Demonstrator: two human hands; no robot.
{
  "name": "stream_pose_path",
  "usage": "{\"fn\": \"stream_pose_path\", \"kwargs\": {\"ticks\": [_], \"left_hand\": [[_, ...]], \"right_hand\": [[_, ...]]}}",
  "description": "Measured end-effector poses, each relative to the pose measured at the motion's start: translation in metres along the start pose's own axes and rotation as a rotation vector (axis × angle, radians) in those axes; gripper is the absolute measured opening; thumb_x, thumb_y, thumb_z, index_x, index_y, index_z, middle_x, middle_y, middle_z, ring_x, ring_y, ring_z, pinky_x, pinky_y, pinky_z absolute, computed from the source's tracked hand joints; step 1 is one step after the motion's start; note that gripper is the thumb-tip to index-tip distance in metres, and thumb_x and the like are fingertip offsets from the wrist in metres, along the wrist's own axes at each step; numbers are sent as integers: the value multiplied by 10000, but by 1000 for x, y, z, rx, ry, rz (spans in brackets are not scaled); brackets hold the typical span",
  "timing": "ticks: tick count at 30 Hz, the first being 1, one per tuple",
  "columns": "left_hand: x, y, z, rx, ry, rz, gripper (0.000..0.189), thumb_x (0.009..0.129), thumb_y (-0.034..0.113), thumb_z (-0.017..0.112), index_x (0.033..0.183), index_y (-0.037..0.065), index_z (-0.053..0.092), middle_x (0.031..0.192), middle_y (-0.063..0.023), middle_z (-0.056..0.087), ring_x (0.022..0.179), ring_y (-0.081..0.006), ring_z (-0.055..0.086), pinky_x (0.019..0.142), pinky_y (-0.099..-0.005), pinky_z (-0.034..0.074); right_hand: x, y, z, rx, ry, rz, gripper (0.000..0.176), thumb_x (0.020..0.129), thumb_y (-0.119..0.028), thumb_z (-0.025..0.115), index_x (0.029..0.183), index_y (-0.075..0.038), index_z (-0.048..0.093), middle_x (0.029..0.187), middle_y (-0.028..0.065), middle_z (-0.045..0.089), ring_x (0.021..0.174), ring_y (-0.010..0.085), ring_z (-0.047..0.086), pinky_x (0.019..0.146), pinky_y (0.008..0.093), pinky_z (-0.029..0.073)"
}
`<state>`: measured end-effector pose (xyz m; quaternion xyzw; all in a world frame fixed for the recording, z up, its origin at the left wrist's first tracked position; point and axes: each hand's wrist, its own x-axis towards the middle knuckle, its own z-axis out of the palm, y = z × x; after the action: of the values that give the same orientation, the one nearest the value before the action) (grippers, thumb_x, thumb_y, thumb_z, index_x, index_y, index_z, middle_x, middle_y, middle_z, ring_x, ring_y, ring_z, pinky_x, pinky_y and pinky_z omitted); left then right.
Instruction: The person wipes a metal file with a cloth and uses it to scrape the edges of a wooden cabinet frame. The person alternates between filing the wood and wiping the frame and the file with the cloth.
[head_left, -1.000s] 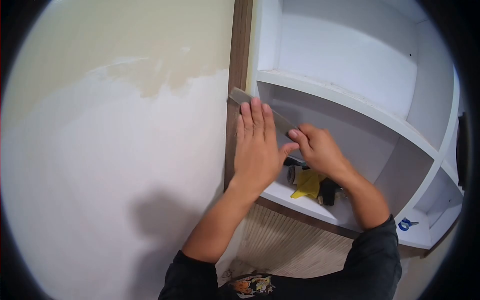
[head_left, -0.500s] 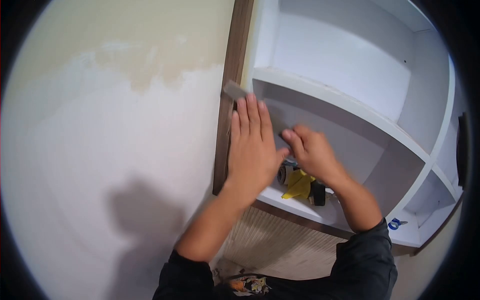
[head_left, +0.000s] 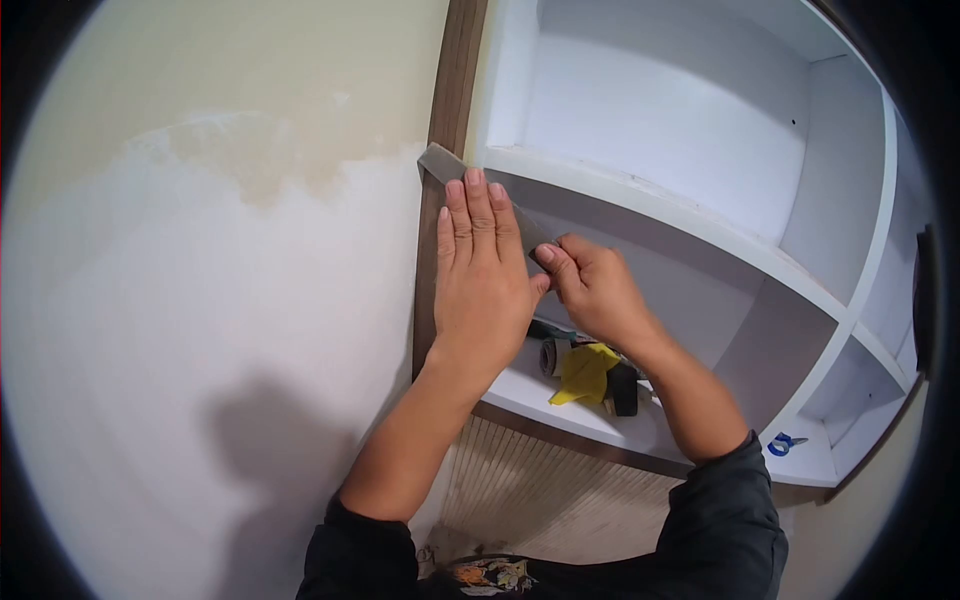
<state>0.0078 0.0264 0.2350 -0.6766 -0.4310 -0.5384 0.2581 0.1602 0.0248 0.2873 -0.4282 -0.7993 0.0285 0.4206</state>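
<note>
A long, flat grey strip [head_left: 443,166] lies slantwise across the dark wood-grain edge trim [head_left: 460,70] of a white shelf unit. Its exact kind I cannot make out. My left hand [head_left: 483,270] rests on the strip with fingers stretched out flat and pointing up, covering its middle. The strip's upper left end sticks out past the fingertips, over the trim toward the wall. At the lower right end, my right hand [head_left: 597,285] is closed around the strip, thumb on top.
A painted wall [head_left: 230,300], beige above and whitish below, adjoins the trim. On the lower shelf lie a grey roll [head_left: 553,357], a yellow cloth-like piece [head_left: 585,375] and a black block [head_left: 622,390]. Blue-handled scissors [head_left: 785,444] lie in the right compartment. A ribbed panel [head_left: 540,480] is below.
Both hands and the strip appear slightly further left and up, with the strip's end now past the trim's outer edge. The whole view has also shifted a little.
</note>
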Motion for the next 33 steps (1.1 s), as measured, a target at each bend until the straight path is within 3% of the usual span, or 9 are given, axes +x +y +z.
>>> {"fn": "stream_pose_path", "kwargs": {"ticks": [4, 8, 15, 18, 24, 33], "left_hand": [[-7, -1, 4, -66, -11, 51, 1051, 808, 284, 811, 1546, -128, 188, 1633, -335, 140, 1532, -481, 124, 1238, -554, 147], [4, -5, 5, 7, 66, 31, 1059, 792, 281, 823, 1541, -133, 200, 1629, -344, 141, 1519, -507, 145, 1227, -578, 162], [2, 0, 8, -56, 14, 27, 1061, 791, 263, 825, 1548, -126, 190, 1633, -335, 141, 1531, -481, 133, 1240, -552, 144], [6, -2, 1, -26, 26, 13, 1054, 788, 250, 827, 1545, -127, 197, 1633, -335, 143, 1533, -479, 129, 1242, -540, 150], [16, -1, 2, 3, 41, 1, 1030, 802, 241, 818, 1542, -129, 205, 1632, -335, 143, 1536, -471, 123, 1236, -554, 159], [22, -9, -4, 1, 32, 36, 1009, 815, 246, 806, 1547, -114, 211, 1638, -315, 155, 1529, -473, 147, 1239, -540, 166]], "right_hand": [[-9, 15, -2, -72, 36, -99, 358, 1011, -306, 609, 846, 10, 634, 692, 251, 619, 623, 449, 582, 580, 455, 473], [-1, 6, 1, -16, 9, -23, 356, 1012, -300, 606, 847, 15, 637, 701, 246, 625, 633, 448, 589, 589, 446, 477], [5, 9, 4, 33, 54, -70, 343, 1016, -286, 605, 859, 16, 650, 707, 233, 640, 637, 413, 623, 606, 425, 492], [1, 2, 2, 11, 34, 12, 334, 1016, -281, 601, 873, 16, 657, 726, 233, 650, 647, 406, 638, 610, 422, 497], [13, 11, 5, 47, 56, -75, 336, 1016, -287, 599, 870, 10, 655, 706, 238, 624, 602, 398, 593, 591, 438, 471], [13, 2, 8, 83, 57, 9, 371, 1017, -315, 587, 869, 20, 649, 691, 240, 613, 610, 394, 571, 606, 441, 467]]}}
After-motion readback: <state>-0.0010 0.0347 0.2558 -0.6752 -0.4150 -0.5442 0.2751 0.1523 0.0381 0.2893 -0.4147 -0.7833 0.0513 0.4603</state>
